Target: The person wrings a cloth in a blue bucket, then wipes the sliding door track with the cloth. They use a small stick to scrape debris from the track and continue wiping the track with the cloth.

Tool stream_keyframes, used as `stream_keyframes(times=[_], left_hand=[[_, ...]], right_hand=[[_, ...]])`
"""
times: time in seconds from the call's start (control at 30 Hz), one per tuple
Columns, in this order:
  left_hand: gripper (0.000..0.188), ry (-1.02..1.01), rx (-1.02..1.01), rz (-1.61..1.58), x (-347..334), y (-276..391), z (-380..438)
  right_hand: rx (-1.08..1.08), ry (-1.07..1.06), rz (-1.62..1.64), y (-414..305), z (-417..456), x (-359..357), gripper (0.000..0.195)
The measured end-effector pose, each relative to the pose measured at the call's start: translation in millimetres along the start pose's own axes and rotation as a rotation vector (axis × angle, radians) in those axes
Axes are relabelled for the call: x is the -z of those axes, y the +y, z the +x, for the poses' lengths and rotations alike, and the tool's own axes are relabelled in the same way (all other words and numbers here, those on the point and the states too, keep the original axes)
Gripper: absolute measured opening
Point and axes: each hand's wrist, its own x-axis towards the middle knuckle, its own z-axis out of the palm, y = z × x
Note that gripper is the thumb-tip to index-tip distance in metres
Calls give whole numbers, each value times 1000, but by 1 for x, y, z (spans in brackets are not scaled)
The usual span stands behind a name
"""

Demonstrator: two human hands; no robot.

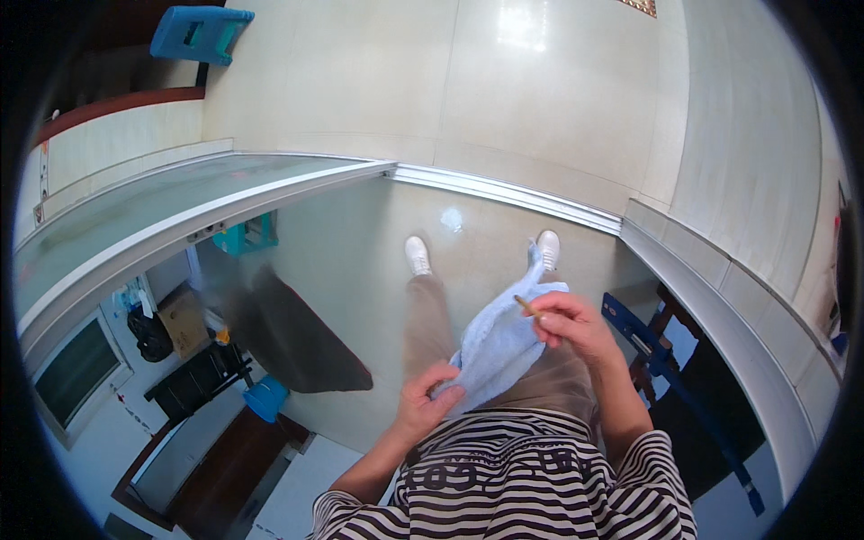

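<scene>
A light blue cloth (496, 347), towel-like and rumpled, hangs in front of my thighs. My left hand (428, 398) pinches its lower left edge between thumb and fingers. Between the thumb and fingertips of my right hand (570, 324) is a short, thin, yellowish-brown stick-like piece (526, 306); what exactly it is I cannot tell. That hand is over the cloth's right side, and whether it also grips the fabric is unclear. A narrow end of the cloth reaches up in front of my right shoe (549, 248).
Ahead runs a metal sliding-door track (506, 196), with a frosted glass panel (202, 185) at left. A dark mat (310, 344), a blue bucket (265, 398) and a teal stool (248, 233) are left of me. A blue stool (199, 34) stands beyond; dark furniture (715, 398) is at right.
</scene>
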Motion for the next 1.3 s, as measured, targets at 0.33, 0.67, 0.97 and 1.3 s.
stream_keyframes(times=[0.33,0.67,0.97,1.3], left_hand=[[22,-337,-343,385,8,-8,74],[25,-235,-260,627,82,-37,32],[48,238,-244,229,144,-70,95],[58,-243,195,-939,63,-187,139]], right_hand=[[-194,166,-464,81,27,20,20],[-56,124,386,115,104,-66,14],[41,-191,41,57,91,-105,30],[-1,-22,346,35,188,-104,4]])
